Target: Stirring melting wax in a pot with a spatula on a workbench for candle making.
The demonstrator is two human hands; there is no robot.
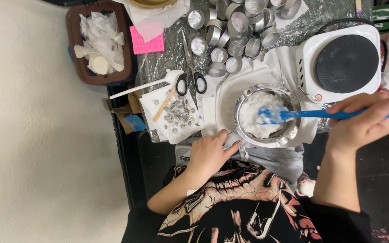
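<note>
The metal pot [266, 135] of white flaky wax [255, 114] sits on a pale cloth [230, 96] near the front edge of the counter [167, 58], just beside a white single-burner hot plate [341, 63] with a black round top. In the head view, the right hand [365, 119] is closed around the handle of a blue spatula [307, 114], whose blade lies in the wax inside the pot. The left hand [210, 153] rests with fingers loosely curled on the cloth, touching the pot's near-left rim; it grips nothing that can be seen. The two hands are well apart, one on each side of the pot.

Beyond the pot, a heap of small round metal cups [239, 22] lies on crinkled foil. Black-handled scissors [191, 67] lie to the left of the cloth, near a white plastic spoon [147, 84]. A paper towel [172, 117] there carries a scatter of small metal wick tabs and a wooden stick. Farther left stands a brown tray [75, 45] filled with crumpled white paper, with a pink note [147, 43] next to it.
</note>
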